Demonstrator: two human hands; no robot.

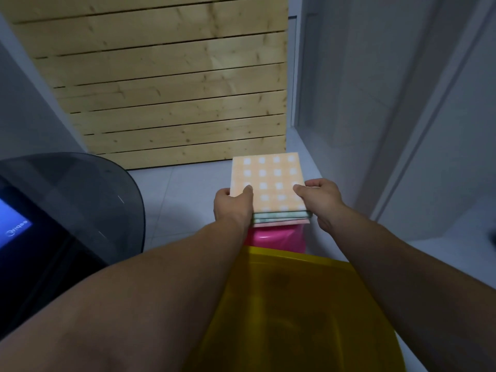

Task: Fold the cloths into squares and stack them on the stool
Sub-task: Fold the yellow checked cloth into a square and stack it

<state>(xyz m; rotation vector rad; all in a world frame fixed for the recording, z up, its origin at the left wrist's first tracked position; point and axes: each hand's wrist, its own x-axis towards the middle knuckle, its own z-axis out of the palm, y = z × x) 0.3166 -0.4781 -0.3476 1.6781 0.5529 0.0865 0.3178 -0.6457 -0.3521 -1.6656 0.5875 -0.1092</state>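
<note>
- the orange checked cloth (268, 183), folded into a flat square, lies on top of a short stack of folded cloths (281, 218) whose green and pink edges show at its 6 o'clock side.
- the stack sits on the glossy pink plastic stool (273, 237), just past the 12 o'clock rim of the round yellow plastic basin (308, 304) that fills the near view.
- the left hand (232, 208) holds the pile at its 9 o'clock edge, with the thumb laid flat on the orange square and the fingers curled down the side. whether they clamp one layer or several i cannot tell.
- the right hand (322, 200) mirrors it at 3 o'clock, with the thumb on top and the fingers wrapped under the edge.
- the matched grip on opposite sides likely serves to square the top cloth with the layers below, so the edges line up and the pile stays level on the small seat.
- the corners look close to flush, so i judge the stacking nearly done for this piece. i see no cloth in the basin, though the view is dim.
- a dark appliance with a blue lit screen (16, 226) stands at 9 o'clock, and a pale wooden slat panel (166, 84) leans at 12 o'clock.
- risk: letting go unevenly could drag the top square askew.
</note>
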